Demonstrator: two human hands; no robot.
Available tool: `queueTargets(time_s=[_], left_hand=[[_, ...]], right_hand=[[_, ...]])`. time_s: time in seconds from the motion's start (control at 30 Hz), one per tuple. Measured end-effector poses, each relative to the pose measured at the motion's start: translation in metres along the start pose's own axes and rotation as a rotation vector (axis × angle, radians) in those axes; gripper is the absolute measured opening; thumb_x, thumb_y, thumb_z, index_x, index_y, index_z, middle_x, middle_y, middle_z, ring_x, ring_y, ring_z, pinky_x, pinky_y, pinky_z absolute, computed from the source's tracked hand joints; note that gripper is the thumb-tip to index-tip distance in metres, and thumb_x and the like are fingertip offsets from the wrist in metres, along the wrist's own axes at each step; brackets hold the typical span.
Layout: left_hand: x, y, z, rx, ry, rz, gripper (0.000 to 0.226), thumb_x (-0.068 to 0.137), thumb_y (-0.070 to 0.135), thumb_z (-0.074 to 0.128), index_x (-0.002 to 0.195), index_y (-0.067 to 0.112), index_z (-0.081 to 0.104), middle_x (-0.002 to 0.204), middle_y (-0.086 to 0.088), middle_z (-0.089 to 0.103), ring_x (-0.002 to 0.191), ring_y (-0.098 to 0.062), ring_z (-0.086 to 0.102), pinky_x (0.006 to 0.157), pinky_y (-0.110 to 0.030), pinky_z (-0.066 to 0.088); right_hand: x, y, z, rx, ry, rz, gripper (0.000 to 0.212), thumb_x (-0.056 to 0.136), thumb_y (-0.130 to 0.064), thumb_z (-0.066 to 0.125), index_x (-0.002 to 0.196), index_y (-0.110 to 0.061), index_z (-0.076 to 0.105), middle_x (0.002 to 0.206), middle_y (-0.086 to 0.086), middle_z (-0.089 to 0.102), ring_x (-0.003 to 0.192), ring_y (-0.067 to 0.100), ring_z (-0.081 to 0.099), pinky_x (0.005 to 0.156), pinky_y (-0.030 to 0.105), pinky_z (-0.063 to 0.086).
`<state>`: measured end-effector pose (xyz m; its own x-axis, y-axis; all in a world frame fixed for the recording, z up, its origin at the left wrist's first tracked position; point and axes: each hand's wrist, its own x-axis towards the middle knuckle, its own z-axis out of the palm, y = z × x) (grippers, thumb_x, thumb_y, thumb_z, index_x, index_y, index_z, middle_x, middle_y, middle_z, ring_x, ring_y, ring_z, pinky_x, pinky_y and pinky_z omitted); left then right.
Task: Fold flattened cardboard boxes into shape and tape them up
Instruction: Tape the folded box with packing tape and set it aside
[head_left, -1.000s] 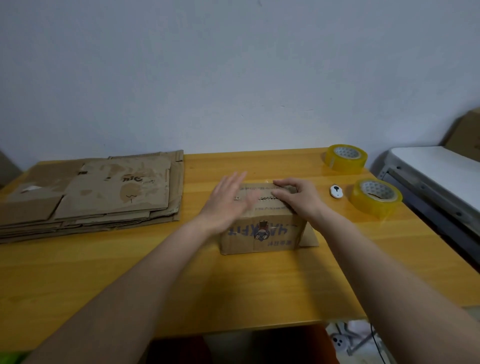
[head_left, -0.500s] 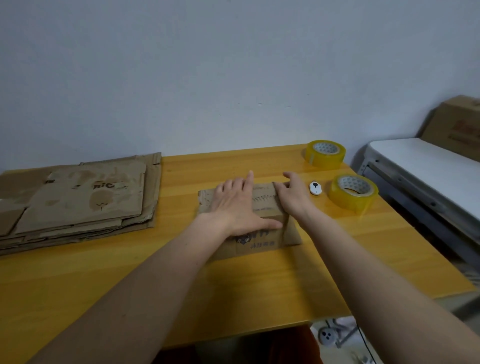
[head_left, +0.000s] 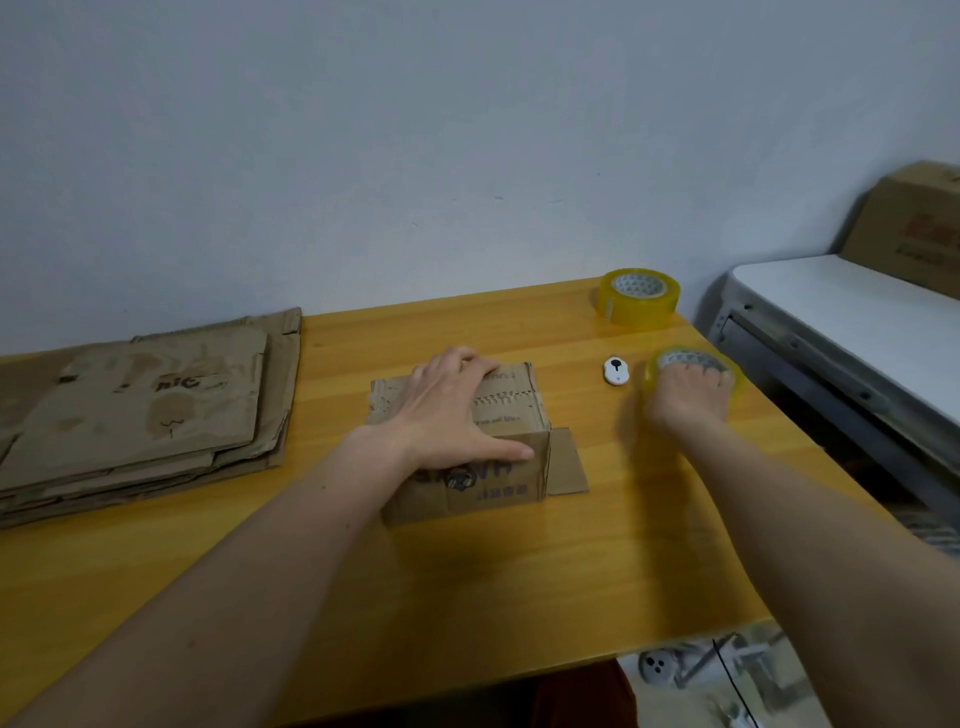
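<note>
A small folded cardboard box (head_left: 511, 467) stands in the middle of the wooden table (head_left: 571, 597), one side flap lying out to its right. My left hand (head_left: 452, 410) presses flat on the box's closed top flaps, thumb over the front edge. To the right, my right hand (head_left: 688, 392) lies on the nearer yellow tape roll (head_left: 730, 366), fingers curled over its rim into the core. A second yellow tape roll (head_left: 638, 297) sits at the table's far edge.
A stack of flattened cardboard boxes (head_left: 140, 410) lies at the table's left. A small white cutter (head_left: 616, 371) rests between the box and the nearer roll. Right of the table stand a white surface (head_left: 852, 317) and a closed carton (head_left: 914, 228).
My right hand left the box top and moved right onto the nearer tape roll. My left hand stayed pressed on the box flaps.
</note>
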<state>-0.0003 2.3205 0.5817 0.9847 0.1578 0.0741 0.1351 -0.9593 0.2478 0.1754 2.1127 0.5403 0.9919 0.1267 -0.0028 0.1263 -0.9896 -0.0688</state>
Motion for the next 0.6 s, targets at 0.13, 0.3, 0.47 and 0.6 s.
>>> queueTargets(time_s=[0.13, 0.3, 0.47, 0.6], left_hand=[[-0.001, 0.000, -0.002, 0.008, 0.002, 0.004, 0.112, 0.055, 0.086, 0.061, 0.146, 0.030, 0.028, 0.128, 0.005, 0.033, 0.117, -0.013, 0.030, 0.102, -0.035, 0.029], [-0.008, -0.004, -0.006, 0.029, -0.022, 0.005, 0.121, 0.047, 0.092, 0.051, 0.148, 0.029, 0.027, 0.125, 0.005, 0.033, 0.116, -0.012, 0.031, 0.104, -0.037, 0.033], [-0.034, -0.025, -0.013, 0.043, 0.011, -0.014, 0.130, 0.039, 0.098, 0.041, 0.149, 0.030, 0.028, 0.132, 0.005, 0.034, 0.120, -0.013, 0.031, 0.106, -0.038, 0.033], [-0.048, -0.032, -0.017, 0.113, 0.013, -0.105, 0.133, 0.034, 0.102, 0.034, 0.149, 0.037, 0.023, 0.142, 0.009, 0.024, 0.130, -0.016, 0.020, 0.109, -0.040, 0.025]], right_hand=[[-0.011, -0.003, -0.012, 0.107, -0.053, -0.092, 0.009, 0.090, -0.011, 0.049, 0.092, -0.010, 0.058, 0.096, 0.009, 0.062, 0.085, 0.027, 0.056, 0.073, 0.034, 0.044], [-0.034, -0.021, -0.070, 0.807, -0.125, -0.181, 0.030, 0.082, -0.029, 0.073, 0.068, -0.012, 0.052, 0.072, 0.004, 0.053, 0.068, 0.022, 0.054, 0.059, 0.030, 0.042], [-0.074, -0.059, -0.115, 1.396, -0.361, -0.262, 0.028, 0.081, -0.026, 0.075, 0.089, -0.003, 0.061, 0.071, 0.005, 0.067, 0.051, 0.011, 0.066, 0.046, 0.023, 0.051], [-0.099, -0.103, -0.125, 1.392, -0.456, -0.332, 0.043, 0.085, -0.025, 0.071, 0.107, 0.010, 0.059, 0.090, 0.023, 0.071, 0.080, 0.033, 0.072, 0.071, 0.044, 0.060]])
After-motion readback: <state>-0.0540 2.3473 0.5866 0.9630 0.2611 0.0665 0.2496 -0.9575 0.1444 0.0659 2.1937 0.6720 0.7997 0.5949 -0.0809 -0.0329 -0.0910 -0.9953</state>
